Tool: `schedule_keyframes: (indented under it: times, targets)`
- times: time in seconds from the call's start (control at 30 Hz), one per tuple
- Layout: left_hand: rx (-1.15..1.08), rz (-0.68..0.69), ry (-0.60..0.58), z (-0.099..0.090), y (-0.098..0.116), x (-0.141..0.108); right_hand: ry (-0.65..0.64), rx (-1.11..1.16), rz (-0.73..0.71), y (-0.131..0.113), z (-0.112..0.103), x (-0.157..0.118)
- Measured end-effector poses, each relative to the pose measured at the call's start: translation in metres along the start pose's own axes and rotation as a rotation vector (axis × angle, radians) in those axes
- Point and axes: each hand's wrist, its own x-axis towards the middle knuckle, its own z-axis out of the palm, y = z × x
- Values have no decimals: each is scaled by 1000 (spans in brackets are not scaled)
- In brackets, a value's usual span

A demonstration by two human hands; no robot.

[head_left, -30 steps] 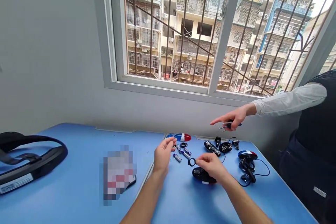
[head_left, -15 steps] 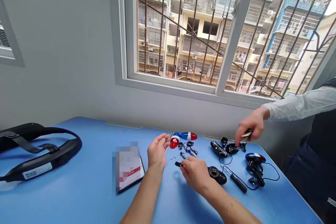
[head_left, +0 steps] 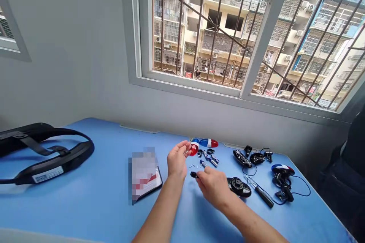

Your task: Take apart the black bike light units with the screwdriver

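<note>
My right hand (head_left: pixel 213 186) pinches a small black part (head_left: pixel 194 174) above the table. My left hand (head_left: pixel 178 159) is raised beside the red, white and blue shell (head_left: pixel 194 147), its fingers curled towards the thumb; whatever is between them is too small to make out. A second such shell (head_left: pixel 209 143) lies behind. Batteries (head_left: pixel 213 160), a black ring clamp (head_left: pixel 210 151) and tiny screws (head_left: pixel 194 166) lie between and beyond my hands. A black oval unit with a round disc (head_left: pixel 238 186) sits just right of my right hand, partly covered by it.
A screwdriver (head_left: pixel 264 196) lies right of the oval unit. Further right are opened black units (head_left: pixel 242 158) with cables and a tricolour unit (head_left: pixel 282 169). A clipboard with paper (head_left: pixel 146 182) is on the left, a black headset (head_left: pixel 71 155) beyond. A person's dark clothing (head_left: pixel 345 167) shows at right.
The other person's hand and sleeve have left the view at the right. The camera view has shifted slightly. My hands keep nearly the same pose, the right still holding the small black part.
</note>
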Motion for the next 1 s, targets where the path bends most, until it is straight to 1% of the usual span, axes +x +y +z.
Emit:
schedule_keyframes:
  times: [0.07, 0.1, 0.17, 0.27, 0.33, 0.47, 0.6, 0.7, 0.87, 1.0]
  targets:
    - [14, -2, -8, 1, -1, 0, 40, -5, 87, 18, -13, 4]
    - [21, -2, -11, 1, -2, 0, 40, -25, 152, 30, -19, 7]
    - [36, -7, -19, 3, -3, -1, 37, -52, 210, 55, -25, 18]
    - [66, -23, -38, 4, -5, -3, 9, -90, 274, 86, -22, 37]
    - [90, -33, -53, 5, -6, -4, -22, -109, 284, 99, -15, 47]
    - [132, -47, -83, 3, -9, -5, -88, -133, 250, 108, 1, 58]
    - [155, -45, -107, 1, -10, -5, -148, -126, 200, 108, 12, 57]
    - [164, -42, -115, 0, -11, -4, -171, -88, 193, 107, 18, 54]
    - [184, -45, -113, 1, -11, -5, -171, 68, 245, 110, 16, 54]
    - [195, -46, -119, 1, -10, -7, -201, 271, 341, 123, 8, 62]
